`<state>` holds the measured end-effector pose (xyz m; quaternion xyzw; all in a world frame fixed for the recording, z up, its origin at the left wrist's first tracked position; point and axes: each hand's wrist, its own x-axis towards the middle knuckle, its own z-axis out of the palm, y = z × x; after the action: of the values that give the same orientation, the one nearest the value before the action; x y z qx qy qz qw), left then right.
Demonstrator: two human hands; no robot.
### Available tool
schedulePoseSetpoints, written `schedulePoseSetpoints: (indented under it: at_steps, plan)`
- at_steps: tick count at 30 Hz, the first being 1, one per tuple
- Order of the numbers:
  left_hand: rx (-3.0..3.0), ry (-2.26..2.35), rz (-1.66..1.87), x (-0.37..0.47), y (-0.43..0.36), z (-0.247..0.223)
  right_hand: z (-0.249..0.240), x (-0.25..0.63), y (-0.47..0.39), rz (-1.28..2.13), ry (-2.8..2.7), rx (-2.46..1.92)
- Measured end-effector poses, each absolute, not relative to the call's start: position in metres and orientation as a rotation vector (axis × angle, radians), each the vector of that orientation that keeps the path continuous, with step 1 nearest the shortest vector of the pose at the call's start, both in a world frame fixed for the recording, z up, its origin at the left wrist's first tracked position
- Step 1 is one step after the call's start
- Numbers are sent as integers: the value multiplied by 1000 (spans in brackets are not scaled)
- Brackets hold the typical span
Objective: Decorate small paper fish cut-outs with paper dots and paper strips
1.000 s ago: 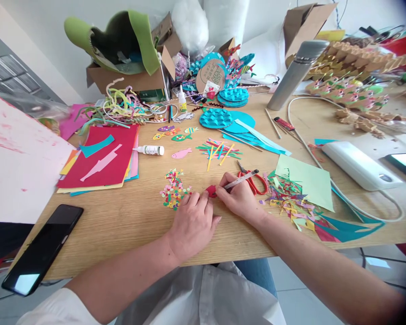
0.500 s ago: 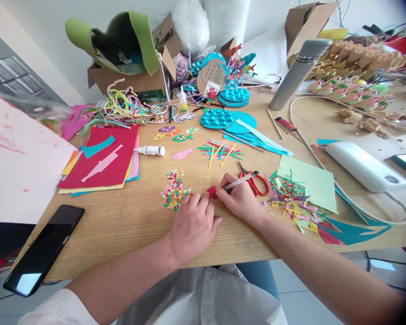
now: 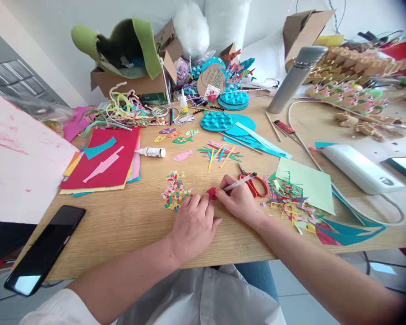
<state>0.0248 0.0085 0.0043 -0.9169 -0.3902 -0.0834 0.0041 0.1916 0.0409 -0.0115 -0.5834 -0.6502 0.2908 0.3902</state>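
My right hand (image 3: 238, 198) is closed round a slim pen (image 3: 242, 181) with a clear barrel and dark end. Its tip side meets a small red paper piece (image 3: 211, 193), possibly a fish shape, lying on the wooden table. My left hand (image 3: 194, 221) rests palm down with fingers laid out, its fingertips at the left edge of that red piece. Part of the piece is hidden by both hands. Left of it lies a scatter of paper dots (image 3: 174, 192). Red-handled scissors (image 3: 260, 187) lie just beyond my right hand. A pink paper fish (image 3: 182, 155) lies further back.
Thin paper strips (image 3: 219, 155) and decorated paper fish (image 3: 182, 140) lie mid-table. Paper scraps (image 3: 291, 203) spread at right, near a white power bank (image 3: 362, 167) and its cable. A glue bottle (image 3: 152, 152), red paper sheets (image 3: 101, 162) and a phone (image 3: 43, 248) are at left.
The camera view has tilted slightly, so the background sits a little lower. Both hands, the pen and the red paper stay almost in place.
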Motion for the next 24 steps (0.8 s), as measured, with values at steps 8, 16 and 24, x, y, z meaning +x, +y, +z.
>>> schedulePoseSetpoints:
  at_steps: [8,16,24]
  plan:
    - [-2877,-1232,-275,25,8,4,-11,192,40,734,-1589,-1455]
    - [-2868,-1230,-266,25,8,5,-11,191,40,726,-1601,-1467]
    - [-2870,-1221,-274,25,8,5,-13,191,41,719,-1606,-1472]
